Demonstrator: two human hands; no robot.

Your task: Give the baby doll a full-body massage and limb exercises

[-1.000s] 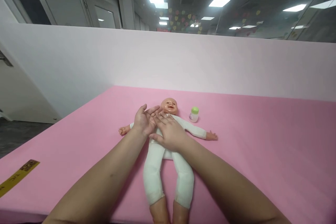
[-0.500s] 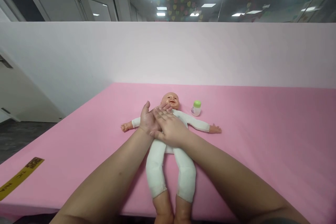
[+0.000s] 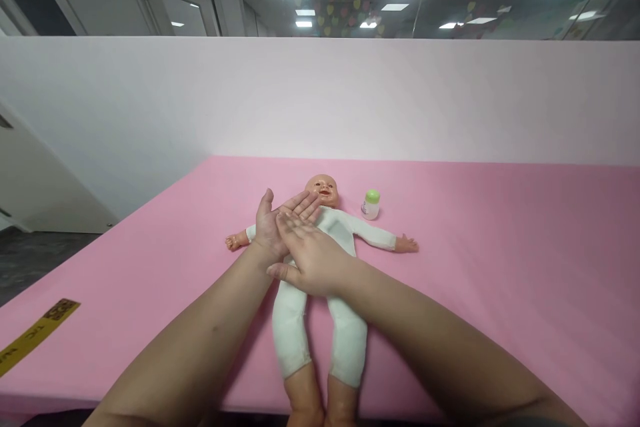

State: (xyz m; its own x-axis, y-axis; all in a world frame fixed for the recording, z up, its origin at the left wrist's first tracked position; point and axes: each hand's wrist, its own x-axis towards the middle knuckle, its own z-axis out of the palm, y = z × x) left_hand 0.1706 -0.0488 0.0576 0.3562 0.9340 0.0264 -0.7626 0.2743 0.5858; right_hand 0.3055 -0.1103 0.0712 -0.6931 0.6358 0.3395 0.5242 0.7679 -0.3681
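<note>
Above the doll's torso, my left hand (image 3: 280,223) is held palm up with its fingers stretched out. My right hand (image 3: 314,250) lies palm down across the left palm, fingers straight. Neither hand shows anything held; what may lie between the palms is hidden. Under them a baby doll (image 3: 345,227) in a white cloth body rests on its back, arms spread and legs toward me. Its belly and part of one arm are covered by my hands. Beside the doll's head, on the right, stands a small clear bottle with a green cap (image 3: 371,205).
The doll and bottle are on a pink-covered table (image 3: 475,267). A yellow labelled strip (image 3: 37,335) is stuck near its left front edge. Behind rises a white partition (image 3: 375,97), with glass above it. To the left is a white door (image 3: 45,180).
My right hand has slid back toward my left wrist, so more of the left fingers shows. Both hands sit slightly further left over the doll. The view has shifted a little.
</note>
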